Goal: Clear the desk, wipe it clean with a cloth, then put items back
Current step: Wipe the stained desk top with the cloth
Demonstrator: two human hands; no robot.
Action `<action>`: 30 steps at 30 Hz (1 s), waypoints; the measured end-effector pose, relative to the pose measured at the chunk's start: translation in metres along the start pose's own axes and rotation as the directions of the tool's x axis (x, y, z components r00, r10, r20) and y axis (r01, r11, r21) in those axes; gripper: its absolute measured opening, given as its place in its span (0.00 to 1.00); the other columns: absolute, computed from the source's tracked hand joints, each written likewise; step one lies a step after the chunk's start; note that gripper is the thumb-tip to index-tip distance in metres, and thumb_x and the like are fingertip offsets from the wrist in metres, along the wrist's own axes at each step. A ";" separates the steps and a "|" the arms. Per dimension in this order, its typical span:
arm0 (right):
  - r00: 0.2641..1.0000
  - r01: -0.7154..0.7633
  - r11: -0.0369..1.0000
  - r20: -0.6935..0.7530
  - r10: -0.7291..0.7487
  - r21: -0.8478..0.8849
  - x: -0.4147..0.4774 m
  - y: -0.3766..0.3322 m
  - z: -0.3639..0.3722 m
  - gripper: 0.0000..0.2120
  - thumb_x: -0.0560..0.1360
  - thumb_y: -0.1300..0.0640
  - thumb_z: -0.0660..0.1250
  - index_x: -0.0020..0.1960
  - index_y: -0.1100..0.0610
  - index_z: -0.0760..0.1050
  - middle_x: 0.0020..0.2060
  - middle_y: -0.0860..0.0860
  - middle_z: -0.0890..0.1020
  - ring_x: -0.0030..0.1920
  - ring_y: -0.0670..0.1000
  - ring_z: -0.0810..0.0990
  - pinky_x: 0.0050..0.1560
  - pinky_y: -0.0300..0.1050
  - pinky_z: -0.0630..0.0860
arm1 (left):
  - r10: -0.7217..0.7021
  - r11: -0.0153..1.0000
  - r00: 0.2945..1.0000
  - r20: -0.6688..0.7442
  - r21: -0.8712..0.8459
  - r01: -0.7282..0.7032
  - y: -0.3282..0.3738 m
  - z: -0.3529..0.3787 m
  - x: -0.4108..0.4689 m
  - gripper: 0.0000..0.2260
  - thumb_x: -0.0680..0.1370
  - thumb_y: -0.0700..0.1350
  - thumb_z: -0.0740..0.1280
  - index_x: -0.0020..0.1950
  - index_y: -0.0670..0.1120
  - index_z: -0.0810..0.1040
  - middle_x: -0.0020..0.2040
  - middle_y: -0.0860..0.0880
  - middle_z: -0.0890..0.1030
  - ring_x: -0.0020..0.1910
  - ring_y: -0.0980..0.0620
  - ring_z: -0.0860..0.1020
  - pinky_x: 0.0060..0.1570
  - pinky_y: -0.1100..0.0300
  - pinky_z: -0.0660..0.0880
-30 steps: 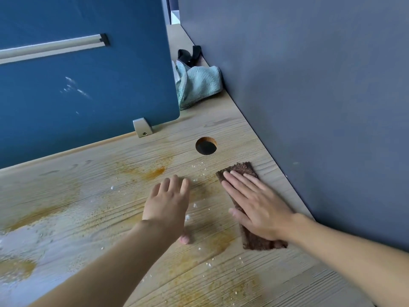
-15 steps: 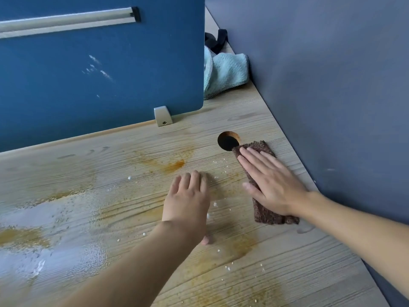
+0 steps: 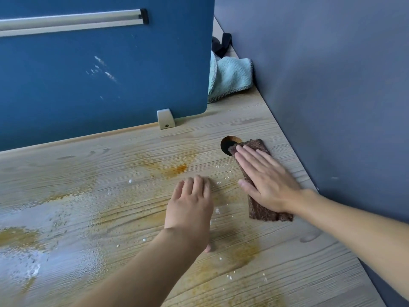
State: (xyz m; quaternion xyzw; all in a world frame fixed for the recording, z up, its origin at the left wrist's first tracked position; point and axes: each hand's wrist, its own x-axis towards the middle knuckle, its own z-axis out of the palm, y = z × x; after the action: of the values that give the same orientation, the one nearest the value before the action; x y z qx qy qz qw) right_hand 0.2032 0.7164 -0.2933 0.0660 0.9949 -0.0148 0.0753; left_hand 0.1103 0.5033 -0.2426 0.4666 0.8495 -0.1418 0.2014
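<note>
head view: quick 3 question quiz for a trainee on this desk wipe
1. What does the right hand press flat on the desk? A) yellow sponge B) brown cloth C) paper sheet
2. True or false: the left hand grips the brown cloth.
3. Fill in: the cloth's far corner overlaps the round cable ___.
Key: 1 B; 2 false, it rests flat on the desk beside the cloth; 3 hole.
</note>
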 end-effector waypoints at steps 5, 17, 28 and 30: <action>0.900 -0.429 0.900 -0.043 0.433 0.078 0.083 0.042 -0.011 0.32 0.83 0.40 0.38 0.81 0.55 0.42 0.81 0.49 0.43 0.80 0.45 0.41 0.79 0.46 0.40 | 0.000 1.000 1.000 0.005 -0.005 0.000 -0.001 0.000 0.000 0.65 0.63 0.62 0.79 0.78 0.38 0.35 0.78 0.43 0.44 0.79 0.41 0.45 0.79 0.48 0.43; 0.999 -0.032 0.999 -0.031 0.033 0.020 0.023 0.006 -0.004 0.33 0.82 0.38 0.34 0.81 0.54 0.38 0.80 0.49 0.38 0.79 0.46 0.37 0.79 0.48 0.40 | -0.006 1.000 1.000 -0.008 -0.003 0.006 0.002 -0.003 -0.001 0.64 0.64 0.61 0.79 0.78 0.37 0.37 0.77 0.43 0.47 0.78 0.40 0.47 0.79 0.49 0.43; 0.973 -0.221 0.973 -0.056 0.225 0.071 0.035 -0.009 -0.002 0.34 0.82 0.38 0.34 0.81 0.57 0.40 0.80 0.52 0.40 0.80 0.49 0.38 0.79 0.49 0.41 | -0.025 0.999 1.000 -0.012 -0.028 0.025 0.004 -0.002 -0.002 0.62 0.63 0.59 0.80 0.79 0.39 0.39 0.76 0.42 0.49 0.77 0.41 0.48 0.79 0.50 0.44; 0.999 -0.039 0.998 -0.030 0.041 0.050 0.002 -0.026 0.001 0.33 0.82 0.38 0.35 0.81 0.56 0.39 0.80 0.51 0.39 0.79 0.48 0.36 0.79 0.49 0.40 | -0.028 0.999 1.000 0.002 -0.027 0.028 0.005 -0.003 -0.001 0.62 0.64 0.58 0.80 0.79 0.39 0.39 0.76 0.42 0.49 0.78 0.41 0.48 0.79 0.49 0.44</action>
State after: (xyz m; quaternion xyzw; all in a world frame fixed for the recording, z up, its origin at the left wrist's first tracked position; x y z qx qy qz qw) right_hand 0.1980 0.6910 -0.2936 0.0880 0.9937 -0.0369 0.0583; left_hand 0.1141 0.5062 -0.2395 0.4517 0.8576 -0.1337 0.2063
